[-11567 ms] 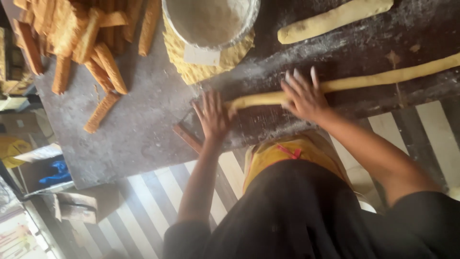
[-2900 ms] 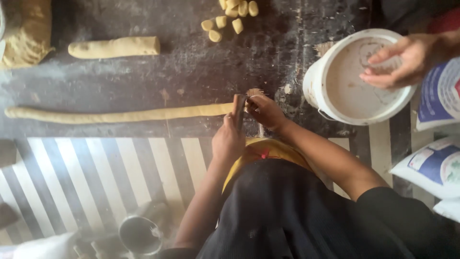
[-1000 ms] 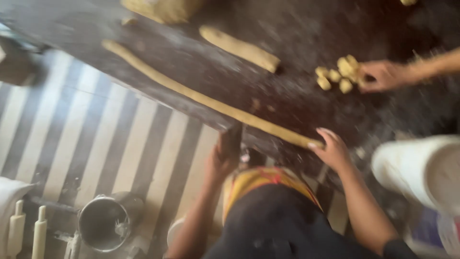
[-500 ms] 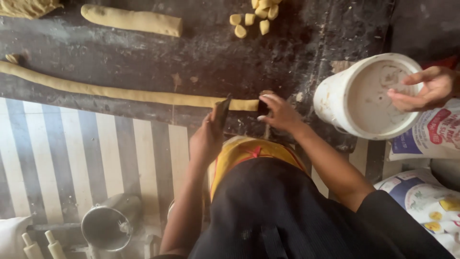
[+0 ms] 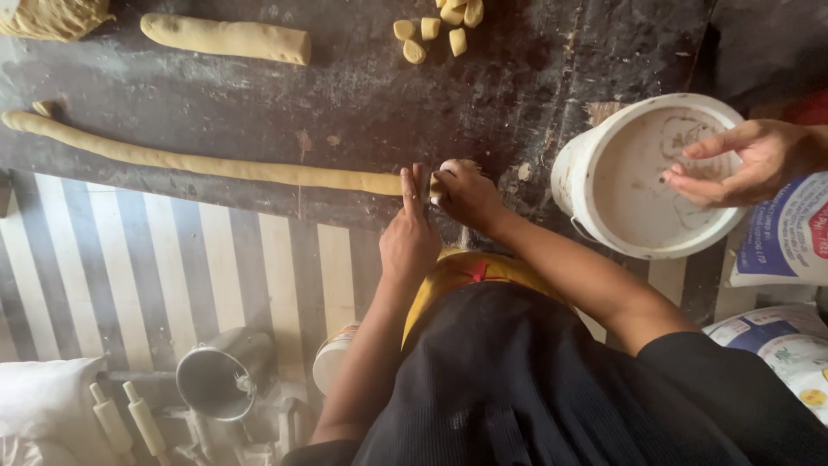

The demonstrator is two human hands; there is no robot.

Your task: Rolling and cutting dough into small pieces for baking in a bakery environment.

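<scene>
Pressing a blade held in the left hand (image 5: 409, 242) against the long dough rope (image 5: 207, 162) at centre frame, right hand (image 5: 466, 192) pinching a cut piece on the dark desk (image 5: 345, 95)

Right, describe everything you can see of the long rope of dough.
The long rope of dough is pale yellow, smooth and soft-looking, rolled thin and fairly even. It lies flat on the dark, flour-dusted worktop, running from a rounded end at the far left, slightly downward, to the person's hands. There the left hand stands edge-on against it, apparently pressing a blade down, while the right hand covers its cut end. Nothing else touches it.
</scene>
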